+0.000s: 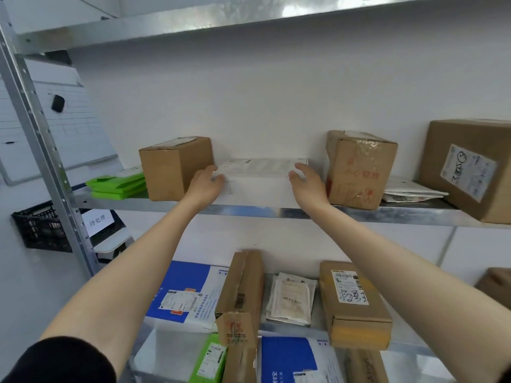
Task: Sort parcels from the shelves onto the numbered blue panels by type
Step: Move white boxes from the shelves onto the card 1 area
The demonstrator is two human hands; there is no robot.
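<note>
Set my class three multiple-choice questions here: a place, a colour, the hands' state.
1. The flat white cardboard box sits: A in a crate; B between the plain brown cardboard box and the red-lettered brown cardboard box; C on the floor.
2. The stacked flat mailers left of them are: A red; B green; C black.
3. The left hand and right hand: A hang idle; B hold mailers; C grip the white box's ends.
Key: B, a box flanks each side; B, bright green; C, one hand at each end.

Middle shelf [276, 212], centre frame, left to right: green mailers [119, 185], brown box [175, 168], white box [262, 186], taped box [356, 172], white mailers [409, 192], large box [467, 167]. Lower shelf [293, 327]: blue envelope [188, 291], narrow carton [240, 288], white pouches [291, 299], labelled carton [354, 302].
</note>
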